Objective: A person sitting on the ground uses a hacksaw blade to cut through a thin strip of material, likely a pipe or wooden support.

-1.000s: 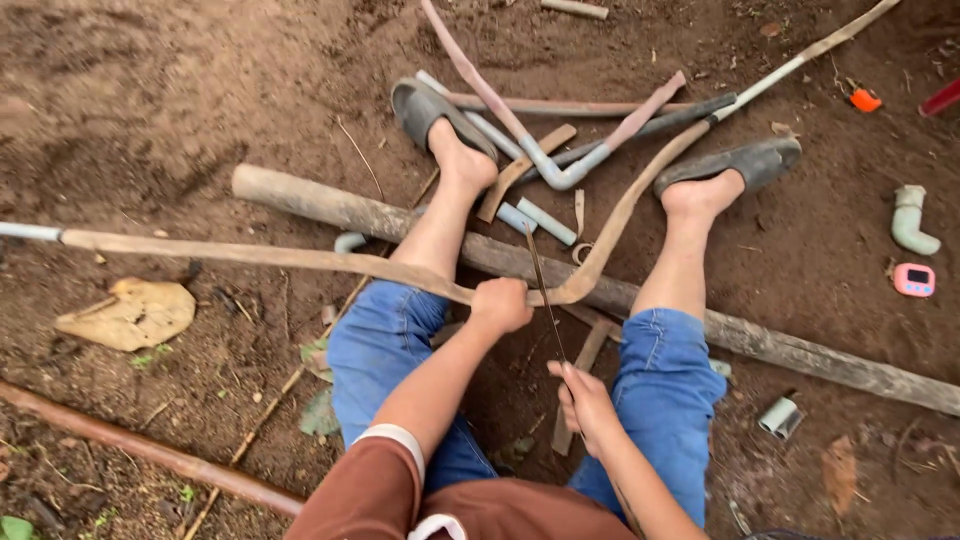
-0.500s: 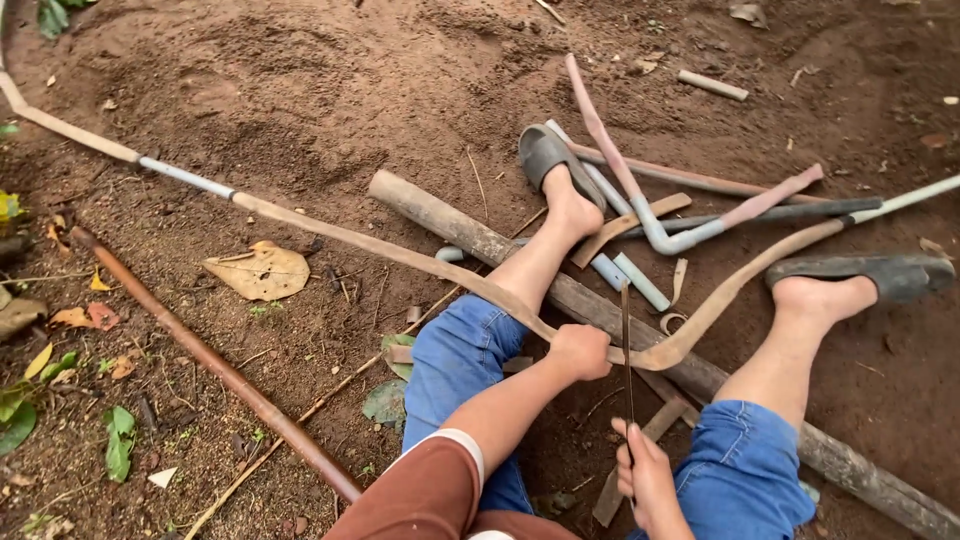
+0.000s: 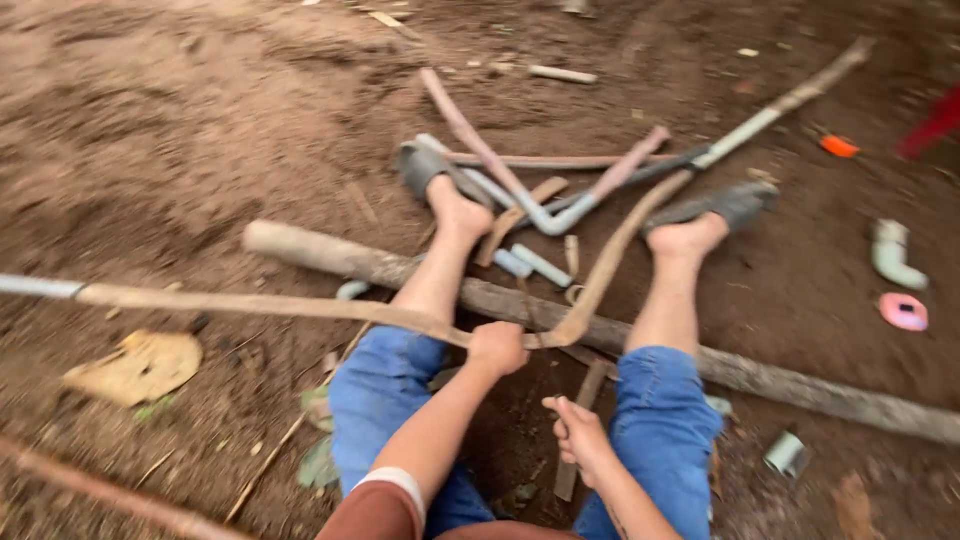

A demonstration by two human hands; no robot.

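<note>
I sit on bare brown dirt ground (image 3: 180, 130), legs stretched out ahead of me in blue jeans, feet bare.

Nearest to me, my right hand (image 3: 578, 435) hangs between my knees. Its grip is curled shut around something thin, but the picture is too blurred to tell what. A flat wooden slat (image 3: 578, 430) lies on the ground just under that hand.

A little farther out, my left hand (image 3: 497, 348) makes a closed fist around a long bent pipe (image 3: 260, 303), tan and dirt-stained. The fist sits at the pipe's bend, between my shins. From there one arm of the pipe runs to the left edge of the view, and the other rises toward the upper right.

Just beyond the fist, a rough wooden log (image 3: 400, 270) lies across the ground under both my legs.

Past the log, short pale pipe offcuts (image 3: 530, 263) lie between my ankles. My heels rest by grey sandals (image 3: 420, 165), among a tangle of bent pinkish and grey pipes (image 3: 520, 190).

To the right lie a white pipe elbow (image 3: 890, 255) and a pink ring (image 3: 904, 311); to the left, a dry leaf (image 3: 135, 365).
</note>
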